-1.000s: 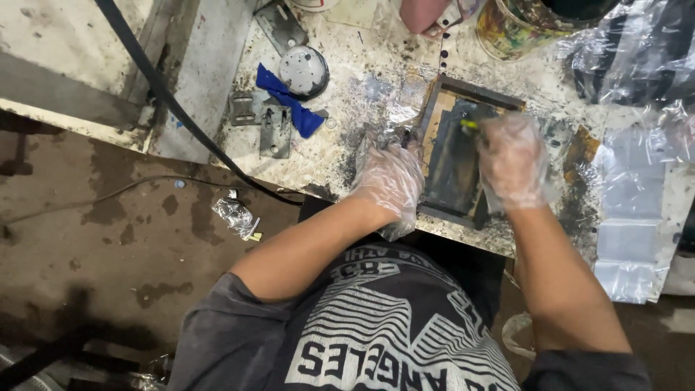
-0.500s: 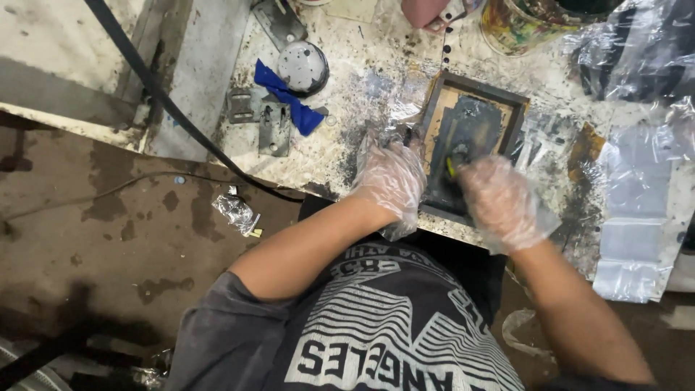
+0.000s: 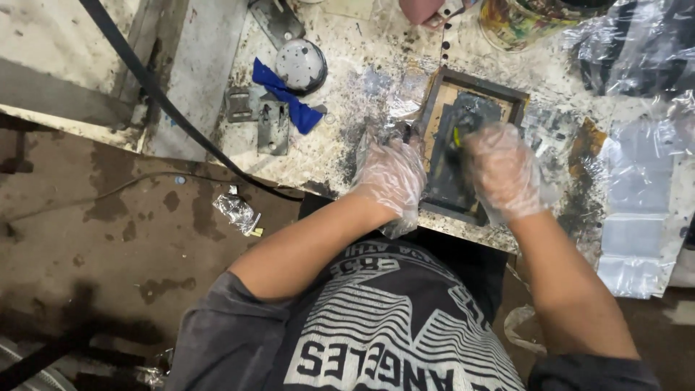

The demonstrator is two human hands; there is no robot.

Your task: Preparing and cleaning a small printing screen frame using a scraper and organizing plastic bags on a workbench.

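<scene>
A small dark wooden frame (image 3: pixel 474 85) with an ink-smeared screen lies on a stained white workbench (image 3: pixel 347 123). My left hand (image 3: pixel 391 177), in a thin clear plastic glove, presses on the frame's left edge and holds it down. My right hand (image 3: pixel 503 170), also gloved, is closed on a small dark tool with a yellow-green spot (image 3: pixel 457 134), held against the inked screen inside the frame.
A blue cloth (image 3: pixel 289 101) and a round grey metal lid (image 3: pixel 300 64) lie to the left, beside metal hinges (image 3: pixel 271 123). Crumpled plastic sheets (image 3: pixel 637 188) cover the right. A paint-smeared tub (image 3: pixel 521 22) stands at the back. A black cable (image 3: pixel 145 80) crosses the left.
My right hand has moved from the frame's near edge up onto the screen, after first pulling back toward me. The left hand has stayed on the frame's left edge.
</scene>
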